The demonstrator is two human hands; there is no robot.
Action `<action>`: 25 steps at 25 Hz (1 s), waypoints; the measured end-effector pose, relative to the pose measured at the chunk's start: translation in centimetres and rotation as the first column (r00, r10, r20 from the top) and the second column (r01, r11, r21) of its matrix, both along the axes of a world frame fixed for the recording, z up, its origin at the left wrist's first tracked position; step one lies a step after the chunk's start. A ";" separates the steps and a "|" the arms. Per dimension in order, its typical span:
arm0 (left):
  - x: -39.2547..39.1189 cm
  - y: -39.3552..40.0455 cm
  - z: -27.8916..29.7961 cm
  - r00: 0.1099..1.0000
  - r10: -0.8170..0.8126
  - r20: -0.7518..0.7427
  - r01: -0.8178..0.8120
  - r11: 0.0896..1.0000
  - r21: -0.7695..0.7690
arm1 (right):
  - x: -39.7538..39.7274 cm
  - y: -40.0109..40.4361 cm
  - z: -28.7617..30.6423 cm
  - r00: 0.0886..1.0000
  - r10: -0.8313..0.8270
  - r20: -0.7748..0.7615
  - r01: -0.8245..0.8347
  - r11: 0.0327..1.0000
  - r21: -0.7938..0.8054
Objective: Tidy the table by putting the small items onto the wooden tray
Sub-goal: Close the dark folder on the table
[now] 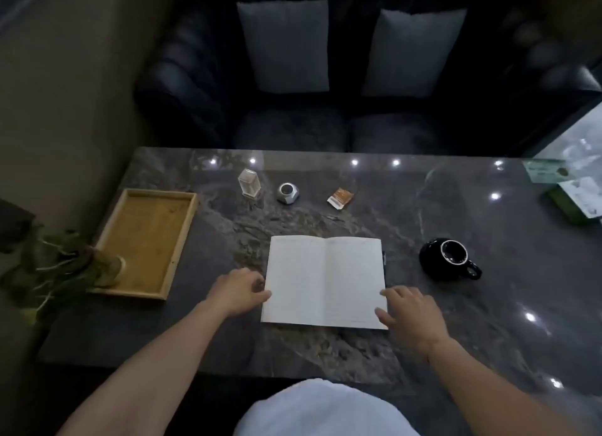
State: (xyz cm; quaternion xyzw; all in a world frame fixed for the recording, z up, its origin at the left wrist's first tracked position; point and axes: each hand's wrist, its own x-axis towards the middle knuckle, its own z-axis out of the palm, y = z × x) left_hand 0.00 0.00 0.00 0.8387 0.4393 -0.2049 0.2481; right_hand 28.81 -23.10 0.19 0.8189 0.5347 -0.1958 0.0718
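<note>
An open notebook [325,280] with white pages lies flat in the middle of the dark marble table [358,354]. My left hand [239,290] touches its left edge with the fingers curled. My right hand [412,311] rests at its lower right corner, fingers spread on the page. The wooden tray [114,222] sits at the left with nothing inside it. Along the far side stand a clear small container [249,183], a silver round object [287,192] and an orange packet [340,197]. A thin dark pen [384,261] peeks from the notebook's right edge.
A black mug [448,258] stands right of the notebook. A potted plant [65,269] overlaps the tray's near left corner. Green and white cards [570,191] lie at the far right edge. A dark sofa [325,109] with two grey cushions faces the table.
</note>
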 end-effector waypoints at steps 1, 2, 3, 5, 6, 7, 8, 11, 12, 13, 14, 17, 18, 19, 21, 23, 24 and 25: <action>0.2 0.6 -0.2 1.000 -0.013 -0.009 0.013 0.999 0.030 | -0.2 0.5 -0.1 1.000 -0.014 -0.005 0.014 1.000 0.004; 0.5 1.2 -0.6 0.999 -0.030 -0.027 0.031 0.998 0.056 | -0.4 1.0 -0.5 0.999 -0.037 0.003 0.037 0.999 0.020; 0.8 1.5 -1.0 0.999 -0.034 -0.030 0.036 0.997 0.066 | -0.6 1.2 -0.8 0.999 -0.039 0.018 0.038 0.999 0.036; 1.5 1.4 -1.8 1.000 0.016 -0.019 -0.015 0.998 0.063 | -0.9 1.4 -1.6 0.998 -0.050 0.023 0.050 0.999 0.019; 1.9 1.3 -2.3 0.998 0.062 -0.001 -0.062 0.996 0.059 | -1.0 1.5 -2.0 0.998 -0.052 0.019 0.052 0.999 0.000; 2.2 1.1 -2.8 0.993 0.118 0.005 -0.118 0.991 0.058 | -1.1 1.6 -2.4 0.998 -0.059 0.019 0.060 0.998 -0.024; 2.7 0.8 -3.1 0.983 0.181 0.012 -0.181 0.982 0.061 | -1.0 1.6 -2.9 0.997 -0.070 0.017 0.070 0.996 -0.051; 4.4 -0.4 -3.6 0.933 0.360 0.019 -0.360 0.932 0.034 | -0.9 1.7 -3.8 0.998 -0.068 -0.006 0.067 0.992 -0.103; 5.0 -0.8 -3.7 0.907 0.420 0.029 -0.420 0.907 0.013 | -0.7 1.7 -4.1 0.998 -0.060 -0.010 0.059 0.992 -0.108; 5.7 -1.3 -3.7 0.878 0.478 0.037 -0.478 0.879 -0.010 | -0.6 1.8 -4.3 0.999 -0.051 -0.007 0.050 0.992 -0.116; 6.3 -1.8 -3.7 0.845 0.533 0.050 -0.532 0.846 -0.029 | -0.6 1.8 -4.4 0.999 -0.042 -0.003 0.041 0.993 -0.111; 7.6 -2.8 -3.9 0.729 0.678 0.091 -0.671 0.735 -0.103 | -0.6 1.7 -4.4 1.000 -0.024 0.008 0.024 0.998 -0.058; 7.7 -2.8 -4.0 0.695 0.712 0.104 -0.699 0.702 -0.133 | -0.6 1.6 -4.6 1.000 -0.019 0.009 0.020 0.998 -0.051; 7.7 -2.7 -4.2 0.663 0.740 0.114 -0.723 0.673 -0.159 | -0.6 1.5 -4.7 1.000 -0.015 0.011 0.015 0.999 -0.051; 7.3 -2.0 -4.4 0.605 0.787 0.118 -0.760 0.616 -0.206 | -0.5 1.3 -4.9 1.000 -0.010 0.014 0.011 0.999 -0.030; 7.1 -1.3 -4.3 0.545 0.828 0.133 -0.783 0.559 -0.273 | -0.4 1.2 -5.1 1.000 -0.007 0.008 0.007 1.000 -0.012; 6.9 -1.1 -3.9 0.507 0.847 0.160 -0.783 0.530 -0.326 | -0.4 1.2 -5.1 1.000 -0.005 0.006 0.005 1.000 -0.003; 6.7 -1.0 -3.5 0.473 0.861 0.187 -0.768 0.507 -0.391 | -0.4 1.1 -5.2 1.000 -0.002 0.007 0.002 1.000 0.008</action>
